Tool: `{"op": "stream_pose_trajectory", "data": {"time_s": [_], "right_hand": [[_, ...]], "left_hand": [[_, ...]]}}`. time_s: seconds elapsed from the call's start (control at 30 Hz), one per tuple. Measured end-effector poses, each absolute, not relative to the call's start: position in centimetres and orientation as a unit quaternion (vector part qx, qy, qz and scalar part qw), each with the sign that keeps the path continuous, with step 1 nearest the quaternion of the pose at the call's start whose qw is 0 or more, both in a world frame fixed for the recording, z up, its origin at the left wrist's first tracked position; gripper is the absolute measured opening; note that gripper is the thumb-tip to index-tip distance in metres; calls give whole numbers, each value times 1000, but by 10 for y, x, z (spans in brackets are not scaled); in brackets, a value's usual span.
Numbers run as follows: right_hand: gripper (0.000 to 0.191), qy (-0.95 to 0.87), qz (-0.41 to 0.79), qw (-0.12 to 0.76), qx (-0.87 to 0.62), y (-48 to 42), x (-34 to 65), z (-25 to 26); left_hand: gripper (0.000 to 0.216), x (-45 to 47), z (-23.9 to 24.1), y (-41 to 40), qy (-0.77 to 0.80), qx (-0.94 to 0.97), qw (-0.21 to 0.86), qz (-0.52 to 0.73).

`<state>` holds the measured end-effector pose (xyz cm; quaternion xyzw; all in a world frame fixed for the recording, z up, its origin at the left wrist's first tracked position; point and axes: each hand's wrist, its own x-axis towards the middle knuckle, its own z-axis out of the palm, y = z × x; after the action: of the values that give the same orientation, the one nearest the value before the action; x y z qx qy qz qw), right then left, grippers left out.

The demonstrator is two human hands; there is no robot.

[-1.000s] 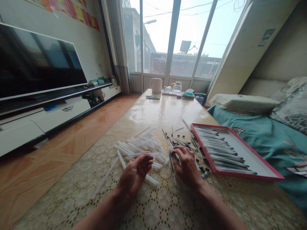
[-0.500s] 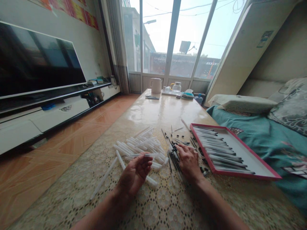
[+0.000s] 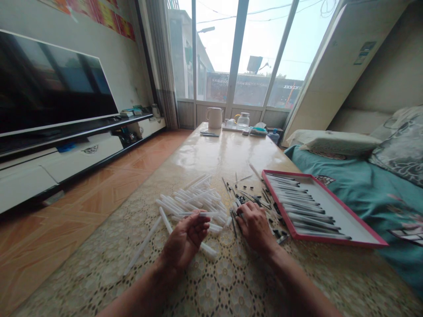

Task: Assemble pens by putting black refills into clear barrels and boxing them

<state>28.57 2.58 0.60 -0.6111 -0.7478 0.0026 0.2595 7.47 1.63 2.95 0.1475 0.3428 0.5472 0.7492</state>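
Note:
My left hand (image 3: 187, 237) is closed in a pinch around a whitish, see-through pen barrel (image 3: 208, 214), held level above a heap of similar pen barrels (image 3: 194, 196). To its right, my right hand (image 3: 256, 224) reaches palm down into the dark pen refills (image 3: 234, 222) and small black pen parts (image 3: 257, 198). Its fingers are bent down and drawn together, and the fingertips and anything they grip are hidden. Beside that hand, a pink-rimmed tray (image 3: 360, 233) carries a row of pens with dark ends (image 3: 307, 207).
A patterned cover lies over the long table (image 3: 218, 154). At its far end stand a beige jug (image 3: 214, 118), a glass pot (image 3: 243, 120) and a tissue pack (image 3: 258, 129). A single barrel (image 3: 142, 246) lies apart at left. The sofa (image 3: 340, 176) borders the right side.
My right hand has drawn slightly toward me over the dark parts, uncovering some refills beyond its fingers. My left hand keeps its place with the pen barrel.

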Motion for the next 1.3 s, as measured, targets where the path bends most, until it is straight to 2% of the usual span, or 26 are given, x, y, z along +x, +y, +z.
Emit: {"op": "stream_pose_trajectory", "data": {"time_s": [0.13, 0.33, 0.43, 0.7, 1.0, 1.3], "right_hand": [[5, -748, 55, 346, -564, 20, 285, 9], [9, -668, 311, 487, -470, 9, 266, 19], [11, -610, 397, 518, -450, 7, 258, 18], [14, -550, 464, 545, -431, 6, 253, 15], [16, -536, 485, 548, -420, 5, 251, 15], [31, -514, 502, 540, -438, 6, 249, 14]], "left_hand": [[18, 74, 29, 17, 341, 164, 744, 550], [4, 77, 27, 15, 354, 214, 727, 548], [7, 78, 27, 14, 364, 227, 718, 547], [14, 78, 25, 14, 368, 243, 718, 538], [16, 80, 25, 13, 363, 261, 719, 532], [23, 82, 27, 11, 366, 289, 711, 527]]}}
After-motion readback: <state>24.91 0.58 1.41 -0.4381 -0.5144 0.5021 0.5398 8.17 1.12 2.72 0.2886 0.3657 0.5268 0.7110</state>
